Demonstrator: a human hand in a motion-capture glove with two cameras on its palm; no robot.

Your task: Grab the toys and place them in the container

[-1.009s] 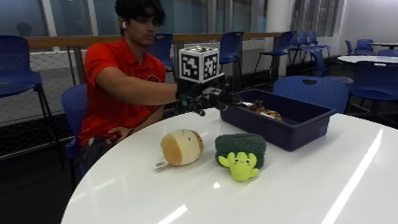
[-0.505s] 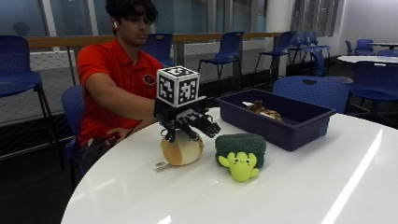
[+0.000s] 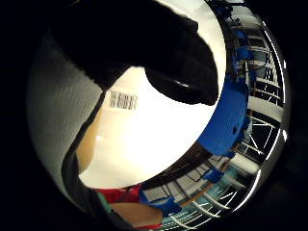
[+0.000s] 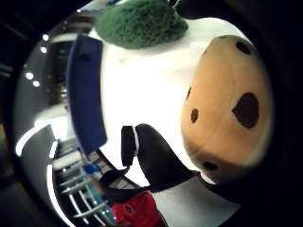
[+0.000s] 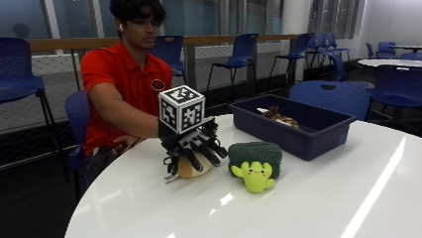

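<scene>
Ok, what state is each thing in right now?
Gloved right hand: on top of the tan toy, fingers curled over it.
Tan spotted plush toy: on the table, under the hand.
Broccoli plush: upright on the table, untouched.
Blue container: open, toys already inside.

**Gloved finger over a tagged plush**

A black gloved finger point(image 3: 159, 53) of the right hand point(image 3: 120, 38) arches over the white table point(image 3: 159, 130). A white fabric tag with a barcode point(image 3: 122, 100) lies beside tan plush point(image 3: 89, 144). Blue chairs point(image 3: 226, 120) stand beyond the table's edge.
</scene>
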